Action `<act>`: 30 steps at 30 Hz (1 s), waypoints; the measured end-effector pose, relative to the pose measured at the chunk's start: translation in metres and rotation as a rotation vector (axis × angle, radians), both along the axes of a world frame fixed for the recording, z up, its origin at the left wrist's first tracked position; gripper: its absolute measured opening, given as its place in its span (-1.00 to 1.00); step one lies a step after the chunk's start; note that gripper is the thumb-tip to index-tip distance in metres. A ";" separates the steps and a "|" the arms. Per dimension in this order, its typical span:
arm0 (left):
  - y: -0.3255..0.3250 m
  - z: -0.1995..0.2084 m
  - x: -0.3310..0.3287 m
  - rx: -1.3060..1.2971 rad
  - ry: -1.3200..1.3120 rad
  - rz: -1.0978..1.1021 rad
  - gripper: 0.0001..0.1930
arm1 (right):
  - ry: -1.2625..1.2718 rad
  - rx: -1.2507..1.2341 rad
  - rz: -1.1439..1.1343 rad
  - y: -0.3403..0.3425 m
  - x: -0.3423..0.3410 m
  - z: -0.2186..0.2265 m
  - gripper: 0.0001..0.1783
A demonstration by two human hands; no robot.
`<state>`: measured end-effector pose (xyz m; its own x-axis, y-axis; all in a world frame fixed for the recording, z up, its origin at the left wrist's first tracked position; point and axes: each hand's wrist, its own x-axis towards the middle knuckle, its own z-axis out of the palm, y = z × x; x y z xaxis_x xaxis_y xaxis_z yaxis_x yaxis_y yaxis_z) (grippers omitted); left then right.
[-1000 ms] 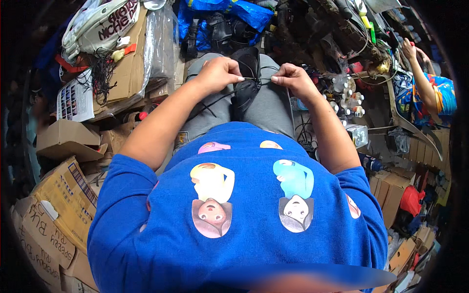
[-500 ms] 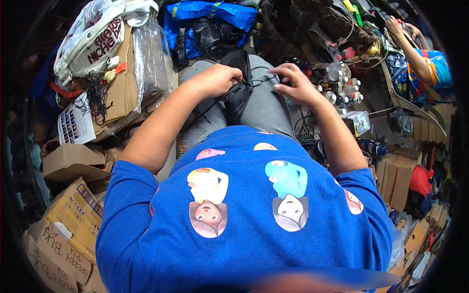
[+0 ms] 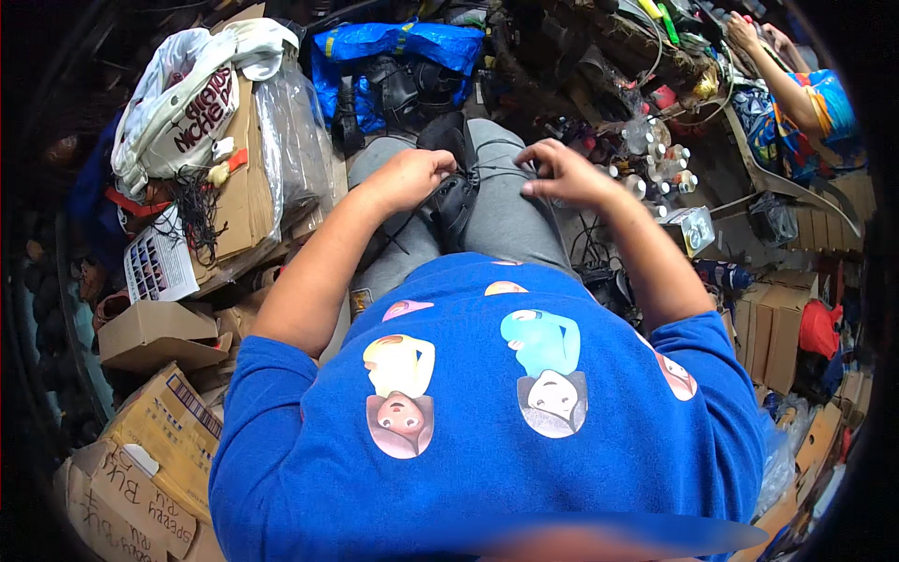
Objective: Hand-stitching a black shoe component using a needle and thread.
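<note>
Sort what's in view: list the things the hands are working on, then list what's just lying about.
In hand:
- black shoe on the lap, gripped by the left hand
- thin black thread, pinched in the right hand

Lying about:
- cardboard boxes
- white bag
- blue bag
- small bottles
- another person's arm

Left hand (image 3: 412, 178) curled, fingers closed; right hand (image 3: 562, 173) fingers pinched; forearms extended forward.
</note>
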<state>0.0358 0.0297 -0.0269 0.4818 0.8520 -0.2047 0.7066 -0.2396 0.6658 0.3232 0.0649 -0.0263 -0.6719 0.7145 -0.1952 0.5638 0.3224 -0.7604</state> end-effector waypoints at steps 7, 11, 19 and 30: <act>-0.008 0.001 0.000 -0.017 -0.002 0.040 -0.80 | 0.155 -0.120 -0.002 -0.005 0.009 0.029 -0.86; -0.005 0.004 0.006 0.001 0.026 0.030 -0.79 | -0.147 0.632 0.007 0.053 -0.012 0.023 -0.83; -0.008 -0.001 -0.004 0.022 -0.004 0.041 -0.78 | -0.310 0.684 0.261 0.027 -0.049 0.050 -0.80; -0.025 0.018 -0.019 0.268 0.148 -0.044 -0.81 | -0.319 0.726 0.475 0.016 -0.069 0.023 -0.98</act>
